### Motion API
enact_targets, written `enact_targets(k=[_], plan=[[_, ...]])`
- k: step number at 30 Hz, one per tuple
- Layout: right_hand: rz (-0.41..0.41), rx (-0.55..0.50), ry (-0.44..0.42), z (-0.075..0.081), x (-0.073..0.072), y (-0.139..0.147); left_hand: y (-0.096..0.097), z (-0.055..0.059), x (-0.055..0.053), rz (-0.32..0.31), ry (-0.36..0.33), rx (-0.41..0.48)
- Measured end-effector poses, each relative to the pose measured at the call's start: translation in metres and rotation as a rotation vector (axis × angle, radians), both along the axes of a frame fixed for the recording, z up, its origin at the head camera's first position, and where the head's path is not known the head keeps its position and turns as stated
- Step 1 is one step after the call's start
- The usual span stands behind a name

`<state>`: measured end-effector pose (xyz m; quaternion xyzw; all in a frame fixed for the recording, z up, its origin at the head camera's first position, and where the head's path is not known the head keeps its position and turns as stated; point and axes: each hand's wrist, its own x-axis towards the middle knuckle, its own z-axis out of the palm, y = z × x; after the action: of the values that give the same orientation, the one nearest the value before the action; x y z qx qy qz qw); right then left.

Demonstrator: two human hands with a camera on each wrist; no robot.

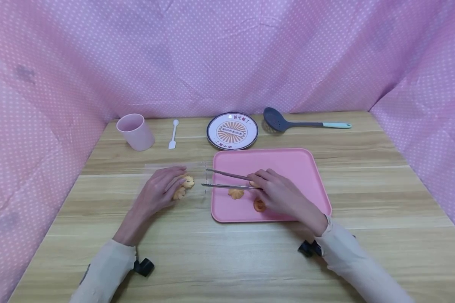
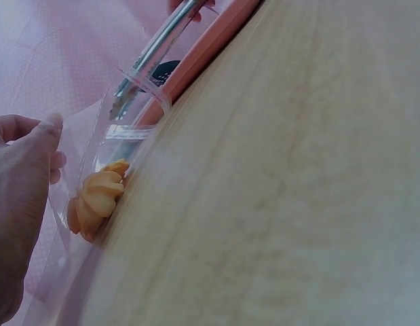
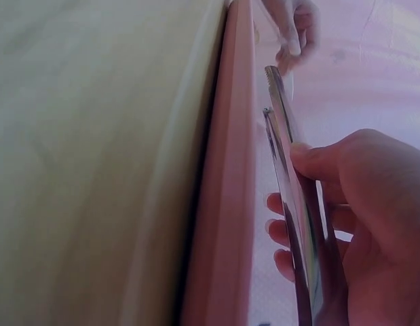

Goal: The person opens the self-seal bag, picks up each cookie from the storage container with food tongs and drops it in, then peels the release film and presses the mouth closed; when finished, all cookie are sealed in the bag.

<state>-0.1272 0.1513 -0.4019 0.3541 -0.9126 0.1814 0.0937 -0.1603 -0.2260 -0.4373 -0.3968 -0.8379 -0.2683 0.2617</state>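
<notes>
A clear plastic bag [image 2: 75, 146] lies left of the pink tray [image 1: 295, 160], with flower-shaped cookies [image 1: 188, 182] inside. My left hand [image 1: 160, 188] pinches the upper film of the bag between thumb and fingers, above the cookies. Metal tongs [image 1: 227, 186] are gripped in my right hand [image 1: 280, 191], over the tray. Their tips stand apart at the bag's mouth, and I see nothing between them. A fluted cookie [image 1: 236, 194] and a round cookie [image 1: 259, 205] sit on the tray. Another cookie is partly hidden by the right hand.
Behind the tray stands a white patterned plate [image 1: 231, 131], with a dark slotted ladle [image 1: 276, 120] to its right. A pink cup [image 1: 136, 132] and a small white spoon [image 1: 173, 134] are at the back left. Pink dotted cloth [image 1: 227, 54] hangs around the wooden table [image 1: 220, 261].
</notes>
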Motion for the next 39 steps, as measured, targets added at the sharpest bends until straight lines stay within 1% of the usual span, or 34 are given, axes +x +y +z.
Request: enact_targets(k=[5, 10, 13, 16, 20, 24, 28, 34, 39], plan=[[-0.023, 0.018, 0.006, -0.001, 0.006, 0.018, 0.000, 0.000, 0.001, 0.000, -0.006, -0.015], [-0.016, 0.000, 0.024, -0.001, 0.009, 0.034, 0.000, 0.001, 0.001, 0.003, -0.011, -0.025], [-0.010, -0.012, 0.018, -0.001, 0.012, 0.043, 0.000, 0.002, 0.001, 0.001, -0.016, -0.020], [-0.011, 0.000, 0.010, -0.001, 0.015, 0.051, 0.000, 0.002, 0.001, -0.002, -0.028, -0.014], [-0.012, 0.042, 0.003, 0.000, 0.021, 0.061, 0.000, 0.002, 0.000, -0.004, -0.042, -0.006], [-0.026, 0.078, -0.011, 0.002, 0.027, 0.068, 0.000, 0.002, 0.001, -0.012, -0.050, -0.003], [-0.034, 0.083, -0.018, 0.003, 0.030, 0.072, -0.001, 0.003, 0.001, -0.020, -0.040, -0.009], [-0.012, 0.071, -0.002, 0.002, 0.032, 0.076, -0.001, 0.002, 0.000, -0.017, -0.034, -0.008], [0.013, 0.058, 0.020, 0.000, 0.032, 0.078, -0.001, 0.002, 0.001, -0.009, -0.045, -0.009]])
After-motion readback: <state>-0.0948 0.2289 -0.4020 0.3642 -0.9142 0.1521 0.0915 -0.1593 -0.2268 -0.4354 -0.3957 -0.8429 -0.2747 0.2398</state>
